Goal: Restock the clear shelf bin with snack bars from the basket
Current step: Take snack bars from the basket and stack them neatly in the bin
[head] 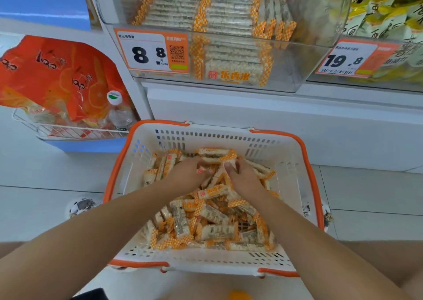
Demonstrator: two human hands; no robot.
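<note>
Shop floor pale tile; white basket (pixel 290 162) sits below clear shelf bin (pixel 297 66) at 12 o'clock. My left hand (pixel 186 173) and right hand (pixel 243 178) dig into loose snack bars (pixel 212 217); fingers curled round some. I judge overfull handful may spill bars onto floor on lift; stacked bin rows could topple.

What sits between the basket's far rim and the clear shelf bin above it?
In the head view, only the plain white shelf front lies between the basket and the clear shelf bin. No product or obstacle is there.
</note>
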